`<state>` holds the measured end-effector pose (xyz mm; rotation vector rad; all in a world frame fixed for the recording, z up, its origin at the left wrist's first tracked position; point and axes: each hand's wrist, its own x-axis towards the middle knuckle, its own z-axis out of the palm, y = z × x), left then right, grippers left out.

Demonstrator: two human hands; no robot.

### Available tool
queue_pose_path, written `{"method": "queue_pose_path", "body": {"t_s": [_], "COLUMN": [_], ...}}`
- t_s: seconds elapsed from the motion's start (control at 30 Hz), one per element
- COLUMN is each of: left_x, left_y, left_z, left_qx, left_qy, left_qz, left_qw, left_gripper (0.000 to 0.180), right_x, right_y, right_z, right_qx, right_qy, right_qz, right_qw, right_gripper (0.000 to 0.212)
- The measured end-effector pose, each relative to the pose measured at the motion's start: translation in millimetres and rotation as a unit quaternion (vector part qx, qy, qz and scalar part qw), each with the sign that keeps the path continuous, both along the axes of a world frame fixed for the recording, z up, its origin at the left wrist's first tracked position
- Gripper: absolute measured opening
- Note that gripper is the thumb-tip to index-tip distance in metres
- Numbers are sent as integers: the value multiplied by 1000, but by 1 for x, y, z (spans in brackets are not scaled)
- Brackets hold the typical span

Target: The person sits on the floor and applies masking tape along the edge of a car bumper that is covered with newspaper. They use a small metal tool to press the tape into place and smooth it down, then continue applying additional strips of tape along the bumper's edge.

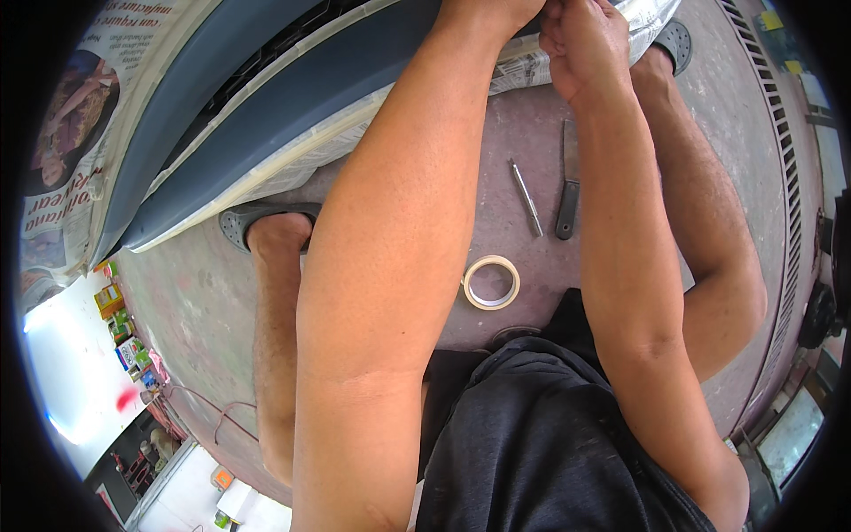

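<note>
My left hand [498, 12] is at the top edge, beside a blue-grey curved panel [297, 115], apparently a vehicle bumper; its fingers lie out of view. Close to its right, my right hand [589, 43] has its fingers curled closed near newspaper [523, 73] along the panel's lower side. Whatever those fingers hold is hidden. Pale masking tape [266, 161] lines the panel's edge. On the floor between my forearms lie a roll of masking tape [515, 283], a slim silver pen-like tool [526, 199] and a scraper [566, 211] with a black handle, its blade partly behind my right forearm.
My feet in grey clogs [238, 229] [676, 46] stand on either side on the worn concrete floor [199, 301]. More newspaper [66, 235] covers the far left. A slotted floor grate [782, 142] runs along the right. Small boxes [124, 328] and a reddish cord [226, 412] lie at left.
</note>
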<state>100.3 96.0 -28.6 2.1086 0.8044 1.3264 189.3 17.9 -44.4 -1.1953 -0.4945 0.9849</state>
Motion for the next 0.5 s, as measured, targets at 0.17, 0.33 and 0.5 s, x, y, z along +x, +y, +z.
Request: {"method": "queue_pose_path", "body": {"t_s": [0.17,0.33,0.5], "left_x": [2,4,3], "left_y": [-17,-19,-21], "left_z": [14,13,13], "left_qx": [-279,-295,-308], "left_qy": [-180,-270,-266], "left_qz": [-105,-124,-126], "left_qw": [937,908,905], "left_gripper": [25,20,21], "right_x": [-2,-2,-7], "right_y": [0,-1,-3], "right_z": [4,2,8], "right_qx": [-18,-5,9], "right_qy": [-49,-119,-136], "right_qz": [-33,-39,-42], "right_qw": [998,992,990], "right_gripper": [18,26,35]}}
